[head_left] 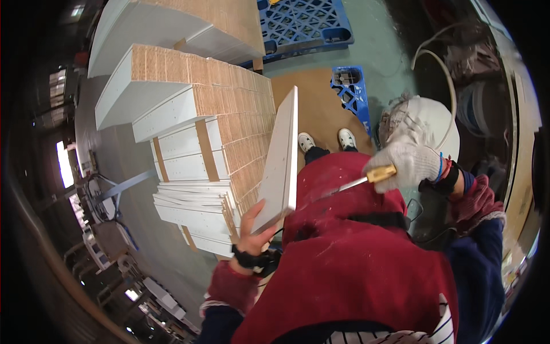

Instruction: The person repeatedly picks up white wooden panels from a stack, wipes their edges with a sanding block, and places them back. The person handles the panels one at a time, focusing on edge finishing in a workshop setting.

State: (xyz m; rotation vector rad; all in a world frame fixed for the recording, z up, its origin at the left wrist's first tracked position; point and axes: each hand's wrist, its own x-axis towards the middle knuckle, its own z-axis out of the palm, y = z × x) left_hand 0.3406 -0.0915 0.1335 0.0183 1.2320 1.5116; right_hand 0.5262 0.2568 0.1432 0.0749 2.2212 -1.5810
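Observation:
My bare left hand point(252, 232), with a black band at the wrist, grips the lower end of a narrow white board point(279, 163). The board is tilted up, its far end pointing away from me. In a white knitted glove, my right hand point(408, 165) is closed round the yellow handle of a tool with a thin metal blade point(355, 183). The blade points left toward the board, apart from it; its far end is blurred, so I cannot tell its exact kind. Just left of the board stands a tall stack of white boards point(226, 120) with brown edges.
Behind is another board stack point(200, 26). A blue plastic pallet point(309, 23) lies at the far side; a second blue pallet point(358, 100) is partly under a brown sheet point(321, 109). A white rounded container point(441, 123) with a pale hose point(450, 74) stands at the right.

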